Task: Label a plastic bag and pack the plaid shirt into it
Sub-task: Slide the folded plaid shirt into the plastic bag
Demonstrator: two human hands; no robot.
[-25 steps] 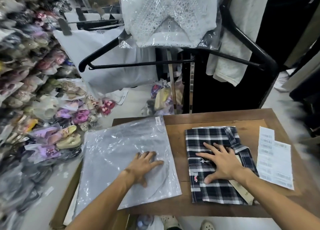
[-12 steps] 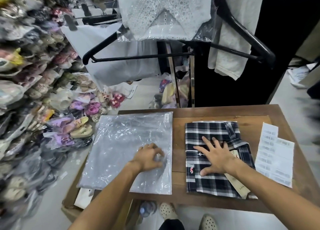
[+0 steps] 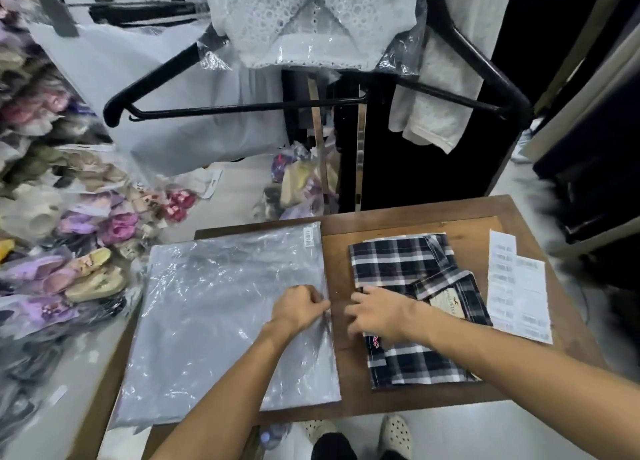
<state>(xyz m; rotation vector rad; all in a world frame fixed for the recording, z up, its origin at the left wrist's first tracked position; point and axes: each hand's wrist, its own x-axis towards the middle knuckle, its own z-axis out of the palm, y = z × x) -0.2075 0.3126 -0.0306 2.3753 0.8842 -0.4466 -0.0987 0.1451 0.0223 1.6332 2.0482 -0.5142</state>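
Note:
A clear plastic bag (image 3: 214,314) lies flat on the left half of the wooden table (image 3: 408,224), with a small barcode label (image 3: 308,236) at its far right corner. A folded black-and-white plaid shirt (image 3: 398,262) with a paper tag (image 3: 446,302) lies to the right of it. My left hand (image 3: 299,307) pinches the bag's right edge with curled fingers. My right hand (image 3: 379,312) rests on the shirt's left edge, fingers bent toward the bag's edge; whether it grips anything I cannot tell.
Sheets of barcode labels (image 3: 516,286) lie at the table's right side. A black hanger rack (image 3: 242,106) with bagged white garments (image 3: 311,19) stands behind the table. Bagged slippers (image 3: 86,251) pile up on the left. Feet in perforated clogs (image 3: 394,435) show below the table's front edge.
My left hand slid right across the bag to its right edge and closed on it. My right hand moved left off the middle of the shirt to its left edge.

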